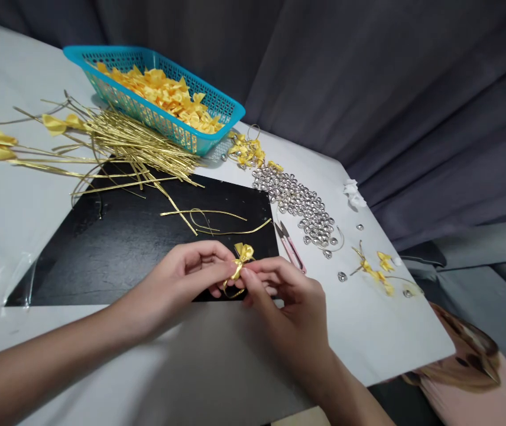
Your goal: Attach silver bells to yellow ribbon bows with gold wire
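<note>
Between my two hands is a small yellow ribbon bow [243,253], with a loop of thin gold tie hanging under it. My left hand [200,266] pinches the bow from its left side. From the right, my right hand [286,287] pinches at the bow's lower edge, thumb and forefinger together. Both hands are just above the near edge of a black board [115,248]. Several loose gold twist ties [217,214] lie on the board beyond my fingers. The fingertips partly cover the bow and the tie.
A blue basket [146,118] full of yellow bows stands at the back, beside a heap of gold ties [133,142]. To the right are pink-handled thread snips [292,248], a pile of silver beads [295,201] and finished-looking yellow bows [377,273] on the white table [395,331].
</note>
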The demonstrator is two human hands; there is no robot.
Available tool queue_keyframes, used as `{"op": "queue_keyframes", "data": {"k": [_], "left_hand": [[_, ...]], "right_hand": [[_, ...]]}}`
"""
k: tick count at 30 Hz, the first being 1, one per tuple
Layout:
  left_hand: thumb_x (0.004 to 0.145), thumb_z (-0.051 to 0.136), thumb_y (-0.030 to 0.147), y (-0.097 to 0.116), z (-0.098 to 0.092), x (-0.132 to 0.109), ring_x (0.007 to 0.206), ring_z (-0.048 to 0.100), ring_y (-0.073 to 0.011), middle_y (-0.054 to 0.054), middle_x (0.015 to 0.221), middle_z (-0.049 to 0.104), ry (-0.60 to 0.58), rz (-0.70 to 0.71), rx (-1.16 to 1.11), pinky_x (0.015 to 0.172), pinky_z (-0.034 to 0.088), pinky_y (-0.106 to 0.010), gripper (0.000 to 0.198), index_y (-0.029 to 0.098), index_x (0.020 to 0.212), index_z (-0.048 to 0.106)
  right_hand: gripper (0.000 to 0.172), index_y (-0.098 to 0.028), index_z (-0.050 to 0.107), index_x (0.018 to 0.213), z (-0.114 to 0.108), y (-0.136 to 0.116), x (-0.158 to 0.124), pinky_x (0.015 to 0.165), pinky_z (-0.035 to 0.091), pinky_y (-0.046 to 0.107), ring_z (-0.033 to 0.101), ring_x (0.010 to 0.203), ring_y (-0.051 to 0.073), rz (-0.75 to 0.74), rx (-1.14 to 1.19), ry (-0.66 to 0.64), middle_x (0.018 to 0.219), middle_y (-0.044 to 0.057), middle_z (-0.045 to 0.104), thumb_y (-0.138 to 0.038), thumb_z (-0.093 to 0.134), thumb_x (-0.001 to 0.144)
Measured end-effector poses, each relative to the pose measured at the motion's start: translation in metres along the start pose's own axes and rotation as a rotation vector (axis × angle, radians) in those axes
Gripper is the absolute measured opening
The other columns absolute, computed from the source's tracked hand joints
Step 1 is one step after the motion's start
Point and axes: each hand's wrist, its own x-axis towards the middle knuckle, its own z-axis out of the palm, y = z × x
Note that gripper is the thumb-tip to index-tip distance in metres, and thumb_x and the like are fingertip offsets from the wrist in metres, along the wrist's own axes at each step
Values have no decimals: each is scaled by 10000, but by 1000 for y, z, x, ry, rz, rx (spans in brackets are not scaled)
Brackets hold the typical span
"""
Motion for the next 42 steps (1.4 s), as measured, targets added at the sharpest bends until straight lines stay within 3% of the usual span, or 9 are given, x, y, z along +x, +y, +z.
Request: {"op": "queue_keyframes", "data": {"k": [6,12,14,17,22,28,31,36,42], "left_hand": [[771,664,356,-1,3,1,597,479,-75,52,623,567,48,39,90,557,366,-162,197,185,680,636],[806,614,350,0,4,0,585,461,-76,57,593,520,110,75,137,551,357,-161,221,178,668,598],[825,589,324,0,3,1,591,474,-73,58,598,527,129,88,123,561,364,-156,206,181,677,597],[834,583,298,-2,1,2,591,480,-67,63,600,530,149,92,94,562,364,-148,181,190,690,594],[830,597,311,-4,0,1,594,478,-65,66,604,529,153,103,89,559,361,-147,181,198,688,597],[795,618,298,-2,3,-2,596,478,-80,54,602,537,126,136,153,562,372,-168,180,187,656,596],[800,601,297,-1,3,-1,578,471,-83,54,579,525,132,123,174,550,369,-174,189,184,649,587],[784,596,284,-1,3,0,559,455,-81,56,575,511,117,132,204,532,362,-177,174,181,644,579],[779,581,265,-2,4,0,571,443,-84,47,605,515,113,129,253,528,356,-183,161,168,651,579]], "right_hand": [[69,-193,643,813,1,2,-4,489,540,176,644,512,100,-63,-37,-20,664,9,710,-191,579,837],[103,-195,652,895,1,1,-3,602,554,183,685,668,107,-128,-48,-44,809,26,720,-165,570,840],[97,-196,639,906,-2,-1,-2,535,534,171,658,578,84,-74,36,51,846,28,720,-180,587,827],[41,-187,631,816,-5,-4,0,435,472,155,572,447,54,26,122,162,725,3,696,-219,611,803],[204,-154,638,615,-3,-6,4,342,303,163,402,356,33,140,127,38,479,-29,550,-280,615,774],[137,-163,641,713,3,-6,9,323,248,158,354,356,25,404,370,-16,532,-53,532,-290,693,707],[152,-179,610,748,0,-4,10,328,225,144,247,357,13,533,594,-99,498,-94,425,-289,711,718],[116,-178,575,741,-6,-2,11,365,222,140,176,423,37,606,821,-208,514,-94,323,-246,663,773],[217,-178,534,711,-4,-3,13,379,227,145,177,421,37,607,691,-196,479,-106,315,-316,695,757]]}}
